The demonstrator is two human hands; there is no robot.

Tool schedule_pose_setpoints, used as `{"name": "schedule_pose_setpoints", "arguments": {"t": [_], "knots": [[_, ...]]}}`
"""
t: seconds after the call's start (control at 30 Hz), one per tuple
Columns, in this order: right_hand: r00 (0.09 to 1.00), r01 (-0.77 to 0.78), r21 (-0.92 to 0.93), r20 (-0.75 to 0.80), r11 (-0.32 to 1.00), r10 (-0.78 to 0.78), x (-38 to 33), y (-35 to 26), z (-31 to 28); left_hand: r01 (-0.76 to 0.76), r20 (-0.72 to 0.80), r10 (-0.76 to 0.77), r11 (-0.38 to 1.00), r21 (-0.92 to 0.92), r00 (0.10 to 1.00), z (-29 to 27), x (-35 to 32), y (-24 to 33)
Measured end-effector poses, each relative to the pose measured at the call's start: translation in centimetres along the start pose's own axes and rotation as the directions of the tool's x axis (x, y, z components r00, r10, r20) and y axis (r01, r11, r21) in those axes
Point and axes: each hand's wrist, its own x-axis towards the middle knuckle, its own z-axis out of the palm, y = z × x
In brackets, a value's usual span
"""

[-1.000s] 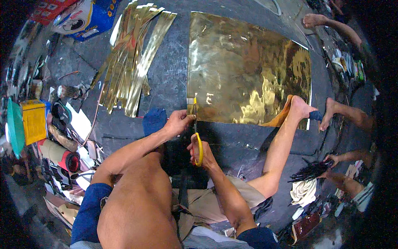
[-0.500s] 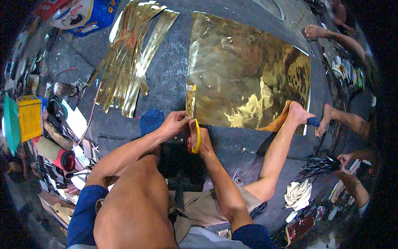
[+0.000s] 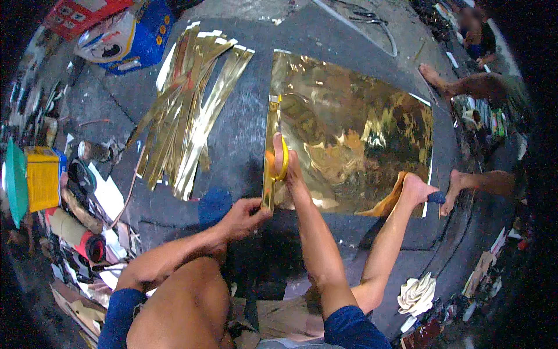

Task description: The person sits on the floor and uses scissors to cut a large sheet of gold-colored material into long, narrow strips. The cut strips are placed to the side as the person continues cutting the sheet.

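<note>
Gold foil sheet (image 3: 354,134) lies flat on the dark floor (image 3: 244,134) in front of the seated person, its near right corner pinned under a bare foot (image 3: 417,189). Nearest the body, the left hand (image 3: 241,216) is closed in a pinch on the near end of the narrow strip (image 3: 270,157) being parted from the sheet's left edge. Just beyond it, the right hand (image 3: 289,166) is wrapped around the yellow-handled scissors (image 3: 281,160), fingers through the loops; the blades point away along the cut, and I cannot tell whether they are open. To do this step well, I judge the left hand should hold the strip taut and low while the scissors run parallel to the sheet's edge in long strokes, so the strip stays even in width and the foil does not crumple. Counted: one large sheet, one strip partly cut, one pair of scissors. Farther left, a pile of cut strips (image 3: 186,116) lies fanned out; they overlap too much for an exact count, though there are clearly several.
</note>
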Motion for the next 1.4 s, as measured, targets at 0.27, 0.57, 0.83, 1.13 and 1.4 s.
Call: {"name": "schedule_pose_setpoints", "arguments": {"t": [0.27,0.57,0.83,1.13,1.4], "knots": [[0.978,0.138,0.020,-0.158,0.990,-0.133,11.4,-7.9,-3.0,0.022,0.075,-0.019,0.999,-0.044,0.997,-0.6,-2.9,3.2],[0.994,0.068,0.026,-0.084,0.997,-0.066,15.6,-9.2,-4.4,-0.085,0.032,0.082,0.988,0.128,0.996,-2.6,-3.6,2.6],[0.997,0.060,0.189,-0.060,0.980,-0.049,16.2,-10.0,-3.9,-0.023,-0.228,0.142,0.889,0.456,0.963,-8.1,-5.2,1.6],[1.000,-0.029,0.373,0.002,0.927,0.030,16.5,-10.4,-3.2,-0.029,-0.286,0.167,0.902,0.430,0.944,-9.7,-6.7,1.0],[0.990,0.100,0.586,0.020,0.804,-0.138,11.8,-7.9,-4.6,0.325,-0.528,0.616,0.418,0.848,0.585,-12.4,-6.7,2.6]]}}
